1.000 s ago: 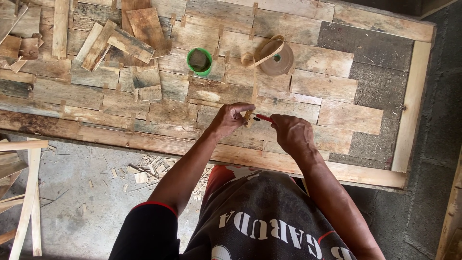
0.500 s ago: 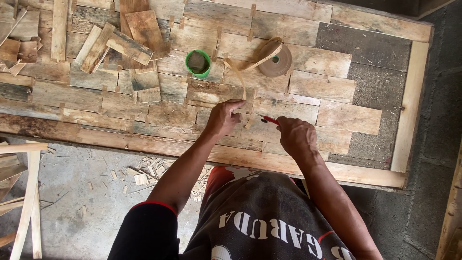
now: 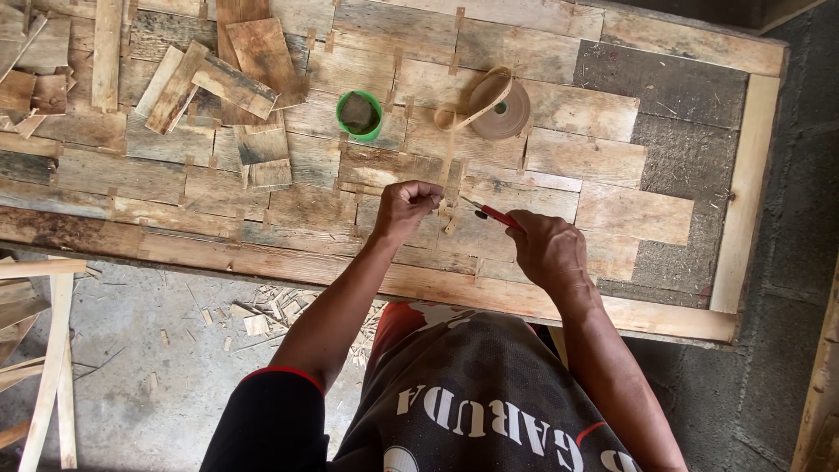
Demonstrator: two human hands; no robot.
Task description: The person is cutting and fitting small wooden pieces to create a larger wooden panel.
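View: seen from above, a person stands at a wooden panel (image 3: 664,218) made of many patched boards, both bare hands out over its near edge.
Left hand (image 3: 404,208): fingers curled together, pinching the end of a thin tan strip of tape (image 3: 451,179), which runs up the panel to the roll.
Right hand (image 3: 549,252): closed around the red handles of small scissors (image 3: 491,213), the blades pointing left toward the strip, just beside the left fingertips.
Blades: too small to tell whether they stand apart or together.
Tape roll (image 3: 500,109): lies flat on the panel, well above the hands, with a loose loop of tape standing off it.
Risk 1: the blades work very near the left fingertips, so a slip could nick them.
Risk 2: the strip is thin and looks taut; a hard pull might tear it or drag the light roll across the boards.
Risk 3: an unsteady cut could leave the piece crooked or short.
Other things: a green cup (image 3: 359,114) stands left of the roll; loose board offcuts (image 3: 229,83) lie piled at the upper left; short tape pieces bridge many of the board joints.
Floor: wood chips (image 3: 262,315) lie scattered on the concrete below the panel edge, and pale slats (image 3: 52,350) lean at the far left.
In the way: nothing lies between the hands and the strip.
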